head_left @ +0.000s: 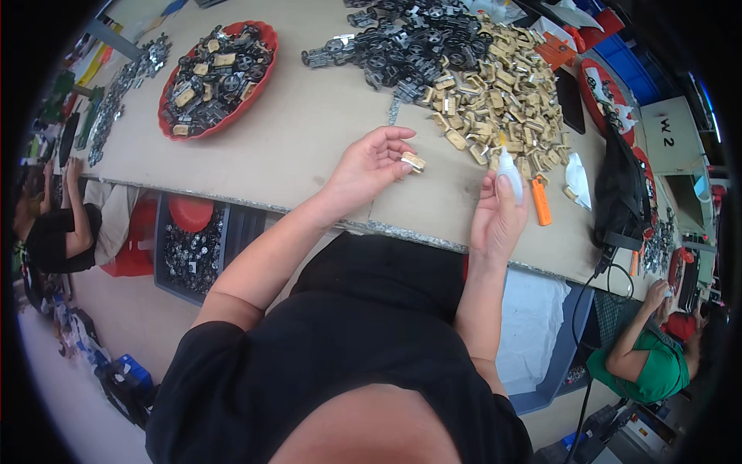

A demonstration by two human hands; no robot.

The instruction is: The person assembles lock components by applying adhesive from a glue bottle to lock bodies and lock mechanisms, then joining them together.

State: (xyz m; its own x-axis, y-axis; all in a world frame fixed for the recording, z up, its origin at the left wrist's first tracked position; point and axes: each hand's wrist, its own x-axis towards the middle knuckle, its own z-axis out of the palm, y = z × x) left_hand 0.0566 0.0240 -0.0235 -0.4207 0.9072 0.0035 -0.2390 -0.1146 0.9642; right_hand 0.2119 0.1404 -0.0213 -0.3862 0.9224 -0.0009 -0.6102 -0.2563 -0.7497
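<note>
Between the thumb and fingers of my left hand is a small tan part with a pale, shiny side, held just above the table. My right hand grips a small white squeeze bottle upright, its thin yellow tip pointing away from me. The two hands are apart. Beyond them lies a heap of similar tan parts, and touching it on the left is a pile of black wheeled toy chassis. An orange lighter rests just right of my right hand.
A red scalloped basin of mixed black and tan parts stands at the left. On the right are a dark phone-like slab, white paper and a black bag with a cable. Grey bins sit under the table. Other people work at both sides.
</note>
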